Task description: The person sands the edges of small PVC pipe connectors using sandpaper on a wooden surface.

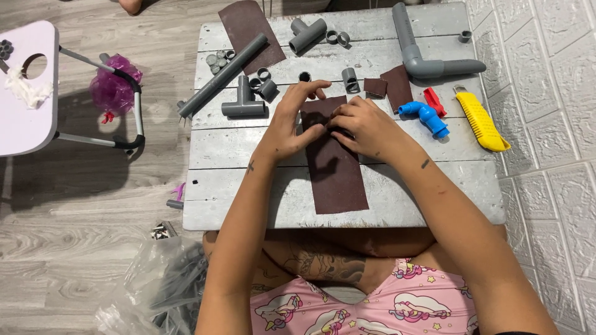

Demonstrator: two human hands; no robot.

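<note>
Head view. Both hands meet at the far end of a long brown sandpaper strip (pixel 334 162) that lies flat down the middle of a small grey plank table (pixel 236 149). Left hand (pixel 292 118) is spread, fingertips pressing the strip's upper left edge. Right hand (pixel 366 124) is curled tight beside it, fingers pinched down on the strip's top; whether a small part sits under them I cannot tell.

Around the hands: grey tee fitting (pixel 243 102) just left, short grey rings (pixel 261 79) and a coupling (pixel 350 80) just beyond the fingertips, two small sandpaper scraps (pixel 390 87) to the right. Blue elbow fitting (pixel 425 116) and red handle piece (pixel 434 100) near the right wrist. Yellow utility knife (pixel 483 123) further right, toward the table edge. Long grey pipe (pixel 223 74) lies diagonally at the upper left, grey elbow pipe (pixel 422 56) at the upper right, another sandpaper sheet (pixel 248 31) at the top.

Risks, as judged:
- Strip is held at one end only; a hard pull could buckle or tear it.
- Loose rings sit close to the fingers; a sweep of the left hand could roll them off the table.
- Right forearm passes near the blue fitting and knife; a wide elbow move could knock either off the edge.
- Abrasive face against fingertips could scrape skin if grip slips.
</note>
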